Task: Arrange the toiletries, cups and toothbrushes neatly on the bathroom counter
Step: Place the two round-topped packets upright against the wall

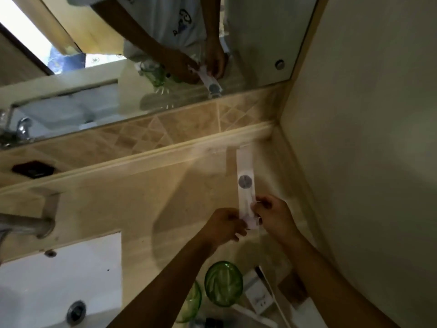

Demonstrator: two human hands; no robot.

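Two hands met at the near end of a long white tube (pixel 246 183) that lay flat on the beige counter (pixel 142 197), at about three o'clock from the frame's centre. The tube ran lengthwise toward the back ledge, its far end close to the corner where the tiled backsplash (pixel 165 129) met the side wall (pixel 366 138), and it bore a round grey mark halfway along. The left hand (pixel 224 224) had its fingers curled against the tube's near left edge, apparently pinching it, though blur hid the exact contact. The right hand (pixel 275 215) pinched the same end from the right, thumb and fingertips clamped on the white edge.

Nearer the person, at about five o'clock, two green glass cups (pixel 223 284) stood side by side on the counter, one partly hidden by the left forearm. Just right of them lay a white boxed item (pixel 257 297), too blurred to identify. The white sink basin (pixel 59 280) with its metal drain filled the eight o'clock corner, and a metal faucet (pixel 26 224) reached in from nine o'clock. Across the top, at twelve o'clock, the mirror (pixel 260 31) reflected both hands, the tube and the green cups.
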